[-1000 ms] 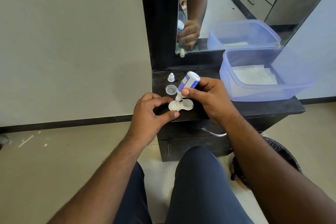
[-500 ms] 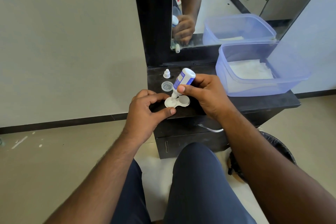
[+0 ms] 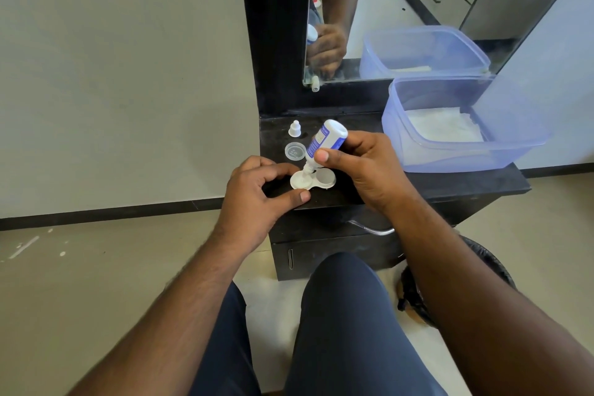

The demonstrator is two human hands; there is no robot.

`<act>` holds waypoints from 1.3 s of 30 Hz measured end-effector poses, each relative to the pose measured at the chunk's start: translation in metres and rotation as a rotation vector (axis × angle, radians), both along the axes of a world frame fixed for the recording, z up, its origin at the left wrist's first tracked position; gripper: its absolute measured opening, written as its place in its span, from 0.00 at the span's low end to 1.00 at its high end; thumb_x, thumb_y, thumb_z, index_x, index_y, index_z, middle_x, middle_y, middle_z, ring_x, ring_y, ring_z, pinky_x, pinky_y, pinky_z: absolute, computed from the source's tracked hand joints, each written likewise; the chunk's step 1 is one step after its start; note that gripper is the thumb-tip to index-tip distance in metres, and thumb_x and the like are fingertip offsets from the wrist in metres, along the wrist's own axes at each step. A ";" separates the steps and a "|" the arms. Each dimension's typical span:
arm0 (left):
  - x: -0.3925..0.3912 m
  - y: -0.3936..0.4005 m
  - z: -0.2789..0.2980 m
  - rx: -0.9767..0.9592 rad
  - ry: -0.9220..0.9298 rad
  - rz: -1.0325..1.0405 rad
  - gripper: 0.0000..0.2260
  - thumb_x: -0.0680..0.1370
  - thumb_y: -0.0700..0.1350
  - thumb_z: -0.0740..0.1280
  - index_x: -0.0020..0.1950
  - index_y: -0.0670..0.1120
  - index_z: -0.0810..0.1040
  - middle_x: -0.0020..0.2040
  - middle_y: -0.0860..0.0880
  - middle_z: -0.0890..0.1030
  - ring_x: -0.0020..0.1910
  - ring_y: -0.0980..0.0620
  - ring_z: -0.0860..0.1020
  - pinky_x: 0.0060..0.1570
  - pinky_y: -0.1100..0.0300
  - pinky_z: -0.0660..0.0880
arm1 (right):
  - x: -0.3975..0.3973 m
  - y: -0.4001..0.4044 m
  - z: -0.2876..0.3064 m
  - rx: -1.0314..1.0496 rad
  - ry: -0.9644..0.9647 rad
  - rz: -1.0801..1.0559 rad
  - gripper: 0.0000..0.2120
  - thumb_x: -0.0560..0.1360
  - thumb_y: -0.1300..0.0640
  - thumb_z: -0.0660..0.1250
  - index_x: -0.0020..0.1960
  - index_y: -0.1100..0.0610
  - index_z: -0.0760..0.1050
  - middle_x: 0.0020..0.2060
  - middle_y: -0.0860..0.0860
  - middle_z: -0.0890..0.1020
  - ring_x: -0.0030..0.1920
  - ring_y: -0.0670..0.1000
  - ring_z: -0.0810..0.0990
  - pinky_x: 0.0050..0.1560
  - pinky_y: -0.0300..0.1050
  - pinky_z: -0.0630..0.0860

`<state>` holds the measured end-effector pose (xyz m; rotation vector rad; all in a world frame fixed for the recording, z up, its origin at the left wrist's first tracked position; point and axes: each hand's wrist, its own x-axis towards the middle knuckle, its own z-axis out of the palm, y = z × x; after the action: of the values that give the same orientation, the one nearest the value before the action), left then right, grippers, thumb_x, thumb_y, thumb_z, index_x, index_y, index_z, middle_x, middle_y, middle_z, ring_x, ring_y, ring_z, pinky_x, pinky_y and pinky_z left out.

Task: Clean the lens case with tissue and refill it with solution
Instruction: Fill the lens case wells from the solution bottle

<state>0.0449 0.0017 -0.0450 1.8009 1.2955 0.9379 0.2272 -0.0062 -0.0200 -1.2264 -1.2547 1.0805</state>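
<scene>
Two hands are working: the left hand (image 3: 257, 194) is pinching the lens case (image 3: 312, 179) on the black counter (image 3: 450, 183), steadying it, while the right hand (image 3: 363, 167) is gripping one inverted solution bottle (image 3: 324, 142), nozzle aiming into the left of two wells. Beyond are lying one case lid (image 3: 295, 151), one bottle cap (image 3: 294, 128) and one tissue tub (image 3: 463, 125), kept within reach.

The right hand (image 3: 360, 167) hides the solution bottle's (image 3: 324, 140) lower side, and its label print is too small to read.
</scene>
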 end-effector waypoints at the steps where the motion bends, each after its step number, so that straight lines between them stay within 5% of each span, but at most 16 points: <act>1: 0.000 0.000 0.000 0.001 -0.002 0.000 0.14 0.67 0.47 0.78 0.51 0.55 0.83 0.46 0.55 0.75 0.49 0.58 0.74 0.43 0.73 0.69 | 0.000 0.000 0.000 0.000 0.001 -0.001 0.10 0.70 0.61 0.73 0.51 0.60 0.82 0.42 0.51 0.86 0.45 0.50 0.84 0.46 0.39 0.78; 10: 0.000 -0.001 0.000 -0.005 -0.009 -0.001 0.15 0.67 0.47 0.78 0.52 0.56 0.82 0.46 0.53 0.75 0.50 0.55 0.74 0.45 0.67 0.71 | -0.002 -0.003 0.001 0.008 0.050 -0.031 0.08 0.70 0.61 0.72 0.49 0.58 0.82 0.41 0.49 0.86 0.45 0.49 0.84 0.46 0.39 0.78; 15: 0.000 -0.001 0.000 -0.006 -0.019 0.003 0.16 0.67 0.46 0.78 0.52 0.55 0.83 0.46 0.54 0.75 0.49 0.59 0.74 0.44 0.73 0.69 | -0.003 -0.002 0.001 0.026 0.109 -0.048 0.10 0.66 0.56 0.73 0.46 0.57 0.83 0.41 0.51 0.86 0.45 0.50 0.84 0.47 0.42 0.79; 39: -0.001 -0.001 -0.001 0.000 -0.013 -0.005 0.15 0.67 0.47 0.78 0.51 0.58 0.82 0.46 0.54 0.75 0.50 0.53 0.75 0.46 0.65 0.71 | -0.003 -0.004 0.003 -0.014 0.043 -0.049 0.08 0.67 0.61 0.75 0.46 0.57 0.83 0.40 0.53 0.86 0.43 0.52 0.85 0.47 0.44 0.80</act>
<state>0.0439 0.0012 -0.0463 1.7945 1.2824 0.9451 0.2243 -0.0098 -0.0169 -1.2322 -1.1804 1.0768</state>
